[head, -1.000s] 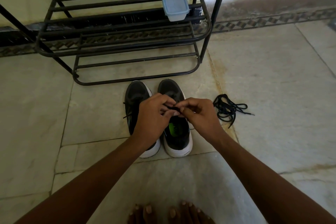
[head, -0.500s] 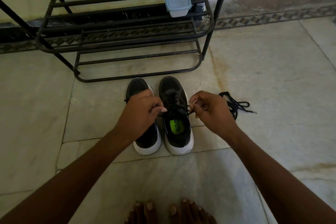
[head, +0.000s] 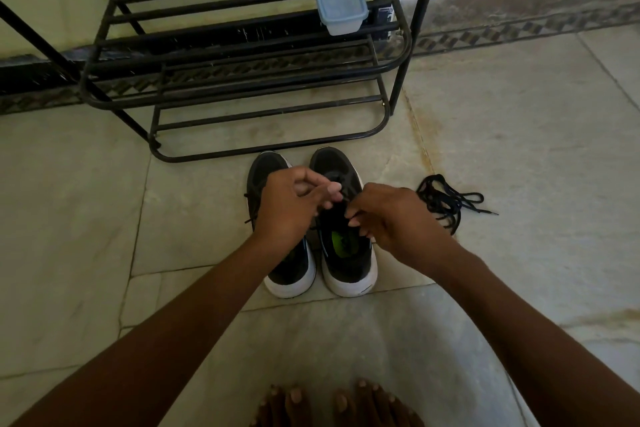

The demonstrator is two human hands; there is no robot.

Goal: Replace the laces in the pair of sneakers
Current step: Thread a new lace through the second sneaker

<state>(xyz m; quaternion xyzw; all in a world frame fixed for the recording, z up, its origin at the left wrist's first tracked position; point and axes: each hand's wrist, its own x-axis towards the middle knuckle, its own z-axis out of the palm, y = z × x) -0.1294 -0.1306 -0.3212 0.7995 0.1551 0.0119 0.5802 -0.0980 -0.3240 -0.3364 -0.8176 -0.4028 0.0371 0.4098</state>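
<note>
Two black sneakers with white soles stand side by side on the floor, toes pointing away from me. My left hand (head: 291,204) hovers over the left sneaker (head: 292,269) and pinches the black lace of the right sneaker (head: 349,253), near its eyelets. My right hand (head: 391,218) is over the right sneaker's tongue, fingers curled round the same lace. A green insole label shows inside the right sneaker. A loose bundle of black laces (head: 446,199) lies on the floor to the right.
A black metal shoe rack (head: 242,80) stands just beyond the sneakers, with a pale blue lidded container (head: 341,5) on a shelf. My bare toes (head: 332,404) show at the bottom edge. Stone floor tiles spread to the left and right.
Both hands pulled apart with the lace, then came back together over the right sneaker's eyelets. The view has shifted slightly.
</note>
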